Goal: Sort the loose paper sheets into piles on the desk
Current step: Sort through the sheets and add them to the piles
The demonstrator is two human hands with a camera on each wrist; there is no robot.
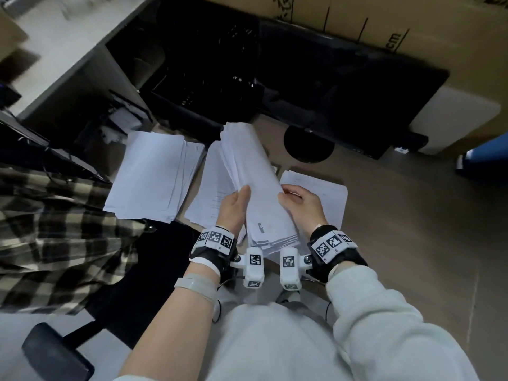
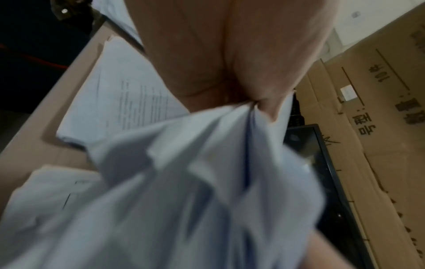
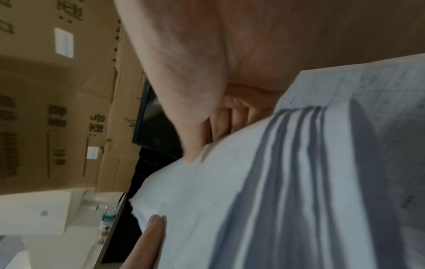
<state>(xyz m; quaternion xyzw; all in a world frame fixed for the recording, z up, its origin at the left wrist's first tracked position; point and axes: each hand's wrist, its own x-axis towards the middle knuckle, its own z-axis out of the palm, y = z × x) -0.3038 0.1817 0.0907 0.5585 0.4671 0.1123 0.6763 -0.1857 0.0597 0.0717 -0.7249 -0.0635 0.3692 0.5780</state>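
— How far along was the sorting?

— Partway, I judged. Three piles lay on the desk: one pile well to the left of the left hand, a second pile under and just beyond that hand, and a third pile under and beyond the right hand. A thick stack of sheets was held up between both hands, unsorted.

— How were the hands holding it?

— The left had its thumb curled over the stack's left edge, fingers underneath. The right clasped the right edge, thumb on top, fingers curled behind.

— Any room to move?

— Bare desk lay to the right of the right hand. Beyond the fingertips stood a monitor and its round base, close to the stack's far end. The piles sat close together, so stray sheets could overlap.
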